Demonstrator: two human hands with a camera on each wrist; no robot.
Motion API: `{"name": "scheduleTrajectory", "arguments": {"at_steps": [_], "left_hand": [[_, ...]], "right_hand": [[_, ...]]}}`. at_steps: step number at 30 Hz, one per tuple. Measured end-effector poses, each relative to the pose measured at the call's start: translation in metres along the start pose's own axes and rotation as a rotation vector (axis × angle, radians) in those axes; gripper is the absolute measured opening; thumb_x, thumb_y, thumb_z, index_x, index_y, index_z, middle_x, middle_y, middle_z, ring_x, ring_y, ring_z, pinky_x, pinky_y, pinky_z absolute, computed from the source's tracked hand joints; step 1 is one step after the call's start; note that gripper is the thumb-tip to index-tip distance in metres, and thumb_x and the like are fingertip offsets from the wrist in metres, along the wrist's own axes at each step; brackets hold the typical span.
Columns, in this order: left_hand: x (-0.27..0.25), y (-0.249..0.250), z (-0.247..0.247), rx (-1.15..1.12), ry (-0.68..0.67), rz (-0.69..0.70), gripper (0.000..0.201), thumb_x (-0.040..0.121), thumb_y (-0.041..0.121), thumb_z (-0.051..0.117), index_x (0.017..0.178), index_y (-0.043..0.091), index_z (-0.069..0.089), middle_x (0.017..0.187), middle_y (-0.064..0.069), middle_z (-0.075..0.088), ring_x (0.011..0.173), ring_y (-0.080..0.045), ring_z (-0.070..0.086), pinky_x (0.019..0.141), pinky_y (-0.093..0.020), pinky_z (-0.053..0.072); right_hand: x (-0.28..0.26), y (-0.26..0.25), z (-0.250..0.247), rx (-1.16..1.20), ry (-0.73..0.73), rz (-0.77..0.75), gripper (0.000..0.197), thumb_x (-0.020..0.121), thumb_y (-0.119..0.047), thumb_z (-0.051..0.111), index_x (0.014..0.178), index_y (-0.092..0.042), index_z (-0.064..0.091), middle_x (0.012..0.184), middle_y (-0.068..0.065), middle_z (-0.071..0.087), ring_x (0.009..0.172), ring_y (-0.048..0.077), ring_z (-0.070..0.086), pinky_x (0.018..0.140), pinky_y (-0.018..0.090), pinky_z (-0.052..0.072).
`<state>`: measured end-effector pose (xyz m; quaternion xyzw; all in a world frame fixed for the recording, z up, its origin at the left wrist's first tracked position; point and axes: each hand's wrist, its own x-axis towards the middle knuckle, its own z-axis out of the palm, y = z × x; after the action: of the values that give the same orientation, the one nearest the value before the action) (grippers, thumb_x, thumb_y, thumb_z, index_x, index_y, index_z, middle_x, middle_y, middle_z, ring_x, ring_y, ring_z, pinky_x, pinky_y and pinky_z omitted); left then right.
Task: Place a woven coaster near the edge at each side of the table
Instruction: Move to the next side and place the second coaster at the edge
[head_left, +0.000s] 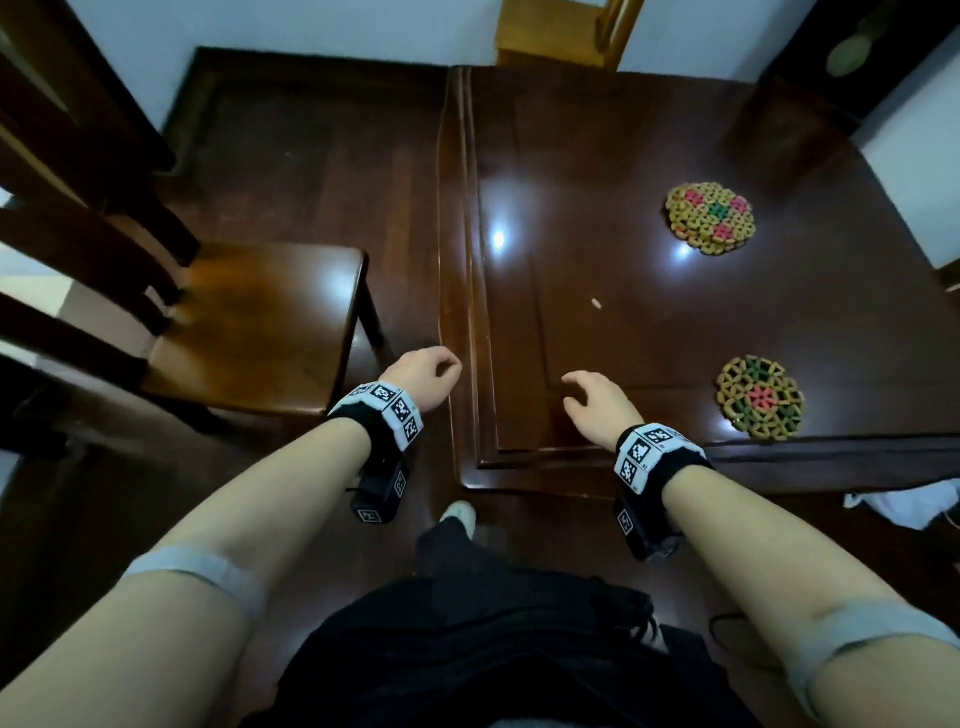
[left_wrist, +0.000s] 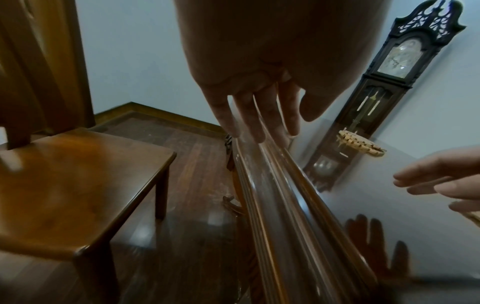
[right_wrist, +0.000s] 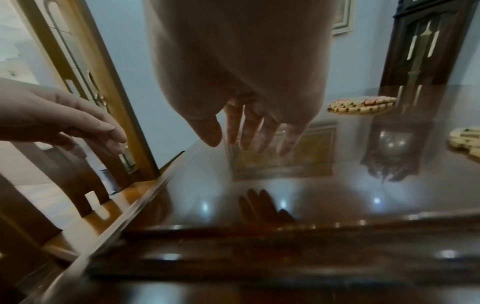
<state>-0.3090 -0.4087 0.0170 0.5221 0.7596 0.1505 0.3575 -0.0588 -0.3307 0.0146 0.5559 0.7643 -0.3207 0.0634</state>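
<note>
Two round woven coasters lie on the glossy dark wooden table (head_left: 597, 156). One coaster (head_left: 710, 218) sits toward the middle-right; it shows edge-on in the wrist views (left_wrist: 361, 145) (right_wrist: 362, 105). The other coaster (head_left: 761, 399) lies close to the near edge, and only its rim (right_wrist: 466, 142) shows at the right of the right wrist view. My left hand (head_left: 426, 375) hovers over the table's left edge, fingers relaxed and holding nothing (left_wrist: 259, 121). My right hand (head_left: 597, 402) hovers above the near-left corner of the table, fingers loose and spread (right_wrist: 254, 131), well left of both coasters.
A wooden chair (head_left: 249, 322) stands left of the table. Another chair (head_left: 561, 36) is at the far side. A tall dark clock (left_wrist: 389, 86) stands against the wall. A small pale crumb (head_left: 596, 304) lies on the tabletop. White cloth (head_left: 904, 501) hangs below the near edge at right.
</note>
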Motion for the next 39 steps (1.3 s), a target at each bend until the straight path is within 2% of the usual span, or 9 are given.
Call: {"name": "scheduleTrajectory", "arguments": {"at_steps": [5,9,12,18,20,25,29,35,39], "left_hand": [[0.056,0.011,-0.032,0.025,-0.035,0.075,0.023,0.091,0.037,0.049,0.106,0.026,0.064,0.104,0.005,0.066,0.094,-0.015,0.062,0.085,-0.034,0.053],[0.097,0.024,-0.056,0.095,-0.081,0.162,0.022,0.09,0.034,0.054,0.106,0.023,0.065,0.1,0.007,0.063,0.091,-0.01,0.058,0.078,-0.024,0.045],[0.132,0.04,-0.065,0.122,-0.122,0.196,0.019,0.089,0.034,0.056,0.103,0.025,0.064,0.101,0.007,0.064,0.093,-0.011,0.06,0.08,-0.026,0.048],[0.208,0.09,-0.068,0.318,-0.201,0.29,0.009,0.086,0.035,0.057,0.084,0.028,0.06,0.09,0.005,0.064,0.089,-0.02,0.064,0.083,-0.039,0.055],[0.242,0.117,-0.064,0.418,-0.276,0.363,0.01,0.086,0.035,0.057,0.085,0.027,0.061,0.09,0.006,0.064,0.088,-0.019,0.064,0.082,-0.038,0.055],[0.288,0.159,-0.058,0.497,-0.361,0.501,0.01,0.087,0.035,0.055,0.087,0.026,0.061,0.096,0.005,0.063,0.088,-0.017,0.061,0.077,-0.032,0.051],[0.298,0.186,-0.049,0.499,-0.41,0.568,0.009,0.085,0.034,0.055,0.086,0.027,0.061,0.094,0.004,0.063,0.087,-0.017,0.061,0.073,-0.03,0.049],[0.304,0.199,-0.044,0.501,-0.447,0.602,0.008,0.084,0.032,0.061,0.088,0.026,0.063,0.094,0.005,0.066,0.087,-0.015,0.063,0.072,-0.028,0.048],[0.318,0.2,-0.048,0.484,-0.469,0.577,0.012,0.08,0.03,0.069,0.089,0.025,0.063,0.094,0.004,0.067,0.087,-0.014,0.064,0.072,-0.027,0.049]], "right_hand": [[0.047,-0.011,-0.028,0.122,0.064,0.099,0.036,0.091,-0.027,0.048,0.127,-0.025,0.055,0.135,0.0,0.057,0.125,0.022,0.052,0.106,0.042,0.042],[0.073,-0.021,-0.037,0.202,0.036,0.154,0.027,0.092,-0.027,0.047,0.113,-0.027,0.063,0.119,0.0,0.065,0.111,0.02,0.059,0.094,0.03,0.045],[0.084,-0.023,-0.048,0.259,0.029,0.193,0.019,0.09,-0.027,0.049,0.097,-0.032,0.065,0.106,-0.003,0.071,0.103,0.017,0.063,0.092,0.032,0.048],[0.096,-0.012,-0.07,0.424,0.145,0.333,0.018,0.092,-0.023,0.048,0.092,-0.028,0.065,0.09,-0.007,0.071,0.093,0.015,0.066,0.089,0.033,0.051],[0.102,-0.002,-0.069,0.506,0.227,0.441,0.019,0.092,-0.024,0.047,0.092,-0.028,0.066,0.092,-0.007,0.071,0.091,0.015,0.065,0.089,0.033,0.051],[0.102,0.0,-0.076,0.621,0.35,0.566,0.018,0.091,-0.022,0.048,0.091,-0.028,0.065,0.087,-0.009,0.069,0.093,0.016,0.065,0.094,0.034,0.049],[0.1,-0.001,-0.079,0.7,0.453,0.661,0.02,0.091,-0.02,0.047,0.083,-0.029,0.064,0.078,-0.013,0.067,0.088,0.016,0.066,0.094,0.036,0.051],[0.106,-0.006,-0.082,0.774,0.485,0.688,0.02,0.092,-0.021,0.048,0.094,-0.021,0.067,0.082,-0.008,0.069,0.093,0.018,0.067,0.096,0.032,0.048],[0.117,-0.005,-0.084,0.852,0.491,0.7,0.018,0.092,-0.02,0.049,0.094,-0.02,0.066,0.084,-0.004,0.07,0.088,0.022,0.07,0.092,0.03,0.05]]}}
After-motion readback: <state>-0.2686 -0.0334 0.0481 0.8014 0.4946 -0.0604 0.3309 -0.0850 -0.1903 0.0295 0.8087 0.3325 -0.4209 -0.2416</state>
